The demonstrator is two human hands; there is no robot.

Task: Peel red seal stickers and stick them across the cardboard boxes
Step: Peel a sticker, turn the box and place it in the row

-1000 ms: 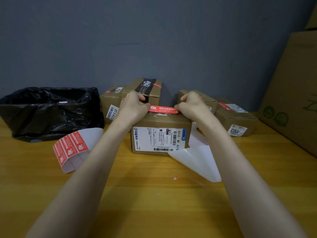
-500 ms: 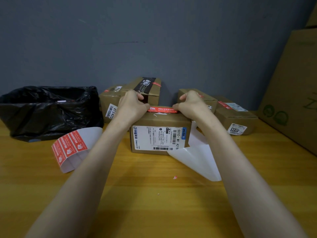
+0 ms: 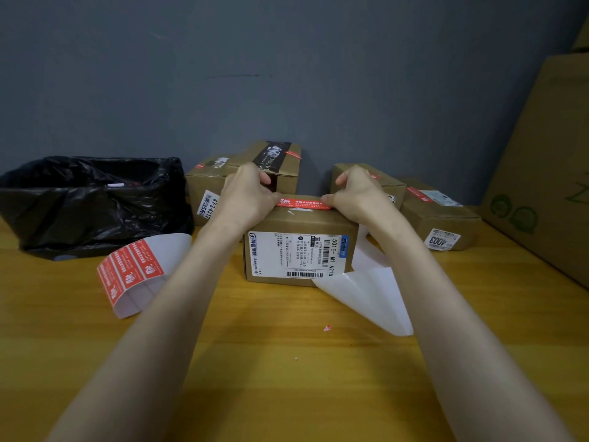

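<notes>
Nothing much moved since a second ago: both hands stay put at the sticker ends, and the strip sits maybe a touch lower on the box.

The left grip (image 3: pixel 247 199) has its fingers curled and its thumb on the left end of the sticker (image 3: pixel 302 203). The right grip (image 3: pixel 357 196) does the same at the right end. Both look pinched on it, but the fingertips are hidden behind the knuckles.

The sticker lies stretched across the top of the box (image 3: pixel 299 250), near the far edge. I can't tell if it's fully stuck down.

Handling, my guess: the strip is thin and floppy with a tacky underside, so it will fold on itself or cling to skin if it goes slack. I'd hold only the very ends, keep it taut, then rub down from the middle outward. The box is stiff cardboard and probably light, so it may slide on the counter (image 3: pixel 287 378) under a push.

The sheet (image 3: pixel 134 269) with more red stickers lies left of the box, and the bare backing (image 3: pixel 369 298) lies right of it, touching its front corner. The bag (image 3: pixel 89 199) is further left. More boxes stand behind it.
</notes>
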